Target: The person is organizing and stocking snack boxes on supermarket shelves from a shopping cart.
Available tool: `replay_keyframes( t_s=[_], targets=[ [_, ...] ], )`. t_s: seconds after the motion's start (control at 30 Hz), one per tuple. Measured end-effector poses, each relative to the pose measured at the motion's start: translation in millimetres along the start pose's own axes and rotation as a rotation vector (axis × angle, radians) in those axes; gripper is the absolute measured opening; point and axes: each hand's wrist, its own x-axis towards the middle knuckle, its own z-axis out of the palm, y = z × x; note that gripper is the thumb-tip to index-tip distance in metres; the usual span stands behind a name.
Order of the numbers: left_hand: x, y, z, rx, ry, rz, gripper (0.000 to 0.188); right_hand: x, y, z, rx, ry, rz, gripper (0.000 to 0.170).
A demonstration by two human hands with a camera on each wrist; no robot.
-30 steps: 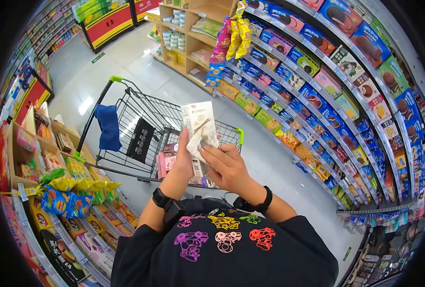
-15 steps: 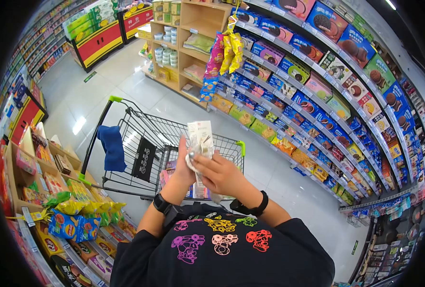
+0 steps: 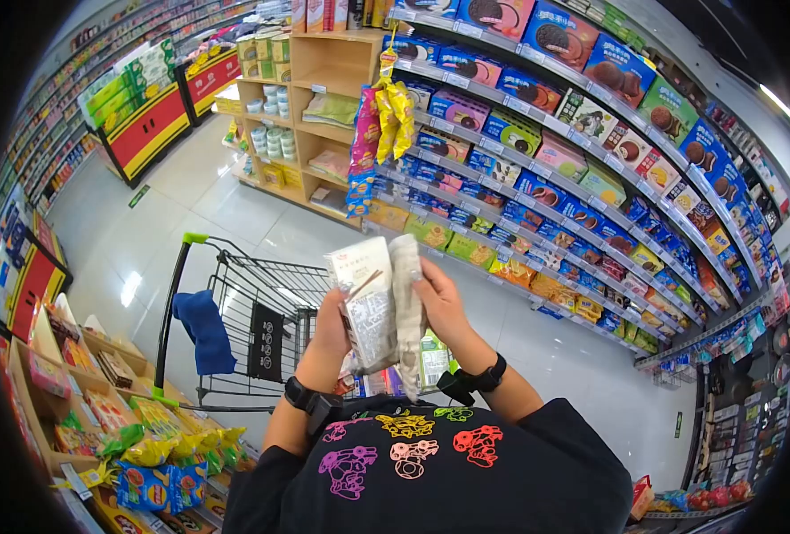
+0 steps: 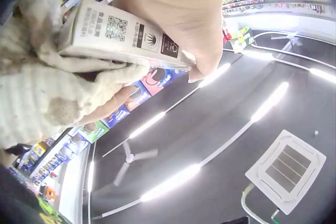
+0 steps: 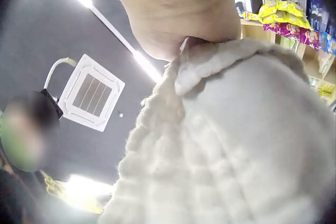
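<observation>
In the head view my left hand [image 3: 331,329] grips a white box [image 3: 359,271] by its left side, its printed front with brown sticks facing up. The left wrist view shows the box's narrow side with a QR code, the hand [image 4: 181,16] lying along it. My right hand [image 3: 441,307] holds a crumpled off-white cloth [image 3: 407,307] that hangs down along the box's right edge. Brown stains mark the cloth [image 4: 58,103] in the left wrist view. Up close in the right wrist view, the cloth [image 5: 173,155] looks quilted and drapes below the hand [image 5: 178,14].
Beneath the hands stands a black wire shopping cart [image 3: 234,303] with green corners, goods inside and a blue cloth [image 3: 203,334] over its side. Biscuit shelves [image 3: 537,151] curve along the right. A wooden rack [image 3: 337,62] is ahead; snack bags [image 3: 159,485] hang at lower left.
The cloth was pressed over the box's front and has moved off to its right side, leaving more of the front visible. My hands stand further apart, and the head view has turned.
</observation>
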Motion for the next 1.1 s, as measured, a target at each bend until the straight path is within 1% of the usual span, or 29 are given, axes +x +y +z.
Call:
replay_keyframes(
  t_s=[0.03,0.07,0.1,0.13,0.17,0.2,0.23,0.3,0.33,0.43,0.47,0.57,0.6,0.63,0.67,0.73,0.83,0.87,0.97,1.0,1.07,1.1],
  targets=[
    [0.2,-2.7,-7.7,0.038,0.026,-0.044,0.052,0.3,0.7,2.4,-0.094,-0.015,0.012,0.042],
    [2.0,-6.2,-9.7,0.019,0.013,-0.034,0.045,0.1,2.2,4.7,-0.187,-0.03,0.024,0.042],
    [5.1,-6.3,-9.4,0.114,0.05,0.019,0.044,0.9,4.4,7.6,-0.281,-0.046,0.035,0.043],
    [7.9,-6.8,-9.4,0.209,0.088,0.072,0.043,5.1,20.5,8.6,-0.267,-0.021,-0.148,0.045],
    [9.5,-8.0,-9.9,0.303,0.127,0.123,0.042,6.2,23.9,6.4,-0.301,-0.032,-0.082,0.043],
    [12.6,-9.0,-10.6,0.29,0.172,0.18,0.034,5.4,26.3,4.1,-0.332,-0.04,-0.012,0.041],
    [15.1,-8.9,-13.9,0.291,0.226,0.204,0.033,3.4,28.7,2.6,-0.362,-0.048,0.06,0.039],
    [24.0,-7.7,-23.2,0.29,0.325,0.256,0.032,0.1,32.4,-0.1,-0.5,-0.115,0.027,0.033],
    [28.3,-4.3,-29.0,0.266,0.317,0.294,0.025,-1.6,33.8,-2.2,-0.571,-0.145,0.01,0.03],
    [36.5,4.8,-23.8,0.181,0.36,0.256,0.03,-8.0,44.8,-11.9,-0.56,-0.163,0.05,0.023],
    [37.1,10.5,-21.6,0.114,0.319,0.152,0.039,-10.3,47.9,-16.4,-0.543,-0.057,0.043,0.023],
    [50.8,11.8,-21.8,-0.232,0.276,0.048,0.044,-12.0,46.0,-31.3,-0.519,0.266,-0.003,0.022],
    [53.4,9.4,-26.5,-0.244,0.269,0.02,0.045,-13.1,39.4,-32.6,-0.528,0.375,-0.03,0.022],
    [57.6,4.9,-31.9,-0.305,0.269,-0.052,0.045,-14.4,33.2,-31.5,-0.536,0.483,-0.056,0.022],
    [61.8,-0.3,-37.9,-0.366,0.271,-0.123,0.045,-16.1,26.2,-26.9,-0.657,0.491,-0.222,0.025],
    [60.6,-1.7,-28.5,-0.443,0.304,-0.25,0.046,-20.3,13.6,-15.3,-0.894,0.493,-0.559,0.033],
    [61.5,-13.9,-21.5,-0.538,0.272,-0.309,0.047,-28.2,12.0,-5.7,-1.152,0.269,-0.715,0.047],
    [60.7,-16.9,-21.0,-0.541,0.278,-0.32,0.047,-29.1,14.4,-1.8,-1.187,0.267,-0.702,0.053],
    [60.7,-21.7,-21.8,-0.547,0.286,-0.335,0.045,-31.7,15.9,0.9,-1.198,0.29,-0.707,0.054],
    [59.1,-23.6,-24.8,-0.549,0.268,-0.326,0.044,-34.3,18.2,1.1,-1.225,0.288,-0.667,0.055],
    [58.5,-25.2,-20.1,-0.57,0.387,-0.335,0.043,-37.1,23.6,-0.7,-1.262,0.276,-0.635,0.056],
    [60.7,-28.5,-23.3,-0.546,0.371,-0.309,0.043,-35.5,21.7,-2.3,-1.252,0.273,-0.645,0.057]
  ],
)
